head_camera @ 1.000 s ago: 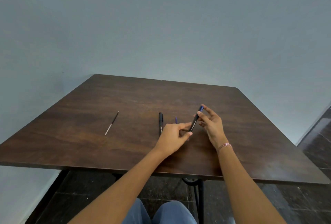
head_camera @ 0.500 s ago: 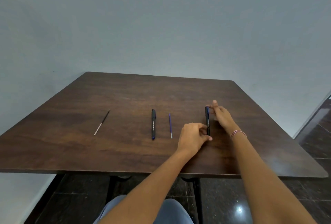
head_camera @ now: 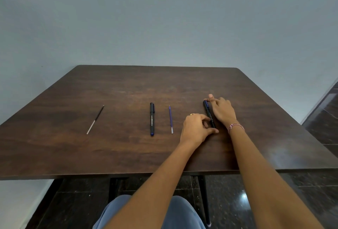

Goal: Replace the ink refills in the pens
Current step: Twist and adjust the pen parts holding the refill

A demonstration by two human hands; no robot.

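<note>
A black pen with a blue cap end (head_camera: 208, 112) lies flat on the right part of the brown table (head_camera: 128, 86). My left hand (head_camera: 195, 128) pinches its near end with thumb and fingers. My right hand (head_camera: 222, 110) lies along the pen's right side, thumb and forefinger on the far cap end. A second black pen (head_camera: 152, 119) lies in the middle of the table, capped, blue tip towards me. A blue refill (head_camera: 170, 119) lies just right of it. A thin black and silver refill (head_camera: 95, 119) lies alone at the left.
The table's near edge (head_camera: 109, 174) runs just in front of my knees (head_camera: 175, 212). A plain grey wall (head_camera: 164, 18) stands behind the table. Dark glossy floor tiles (head_camera: 320, 122) show at the right.
The pen was held up in the air between both hands a second ago. It has come down flat onto the table further right, with both hands still on it.
</note>
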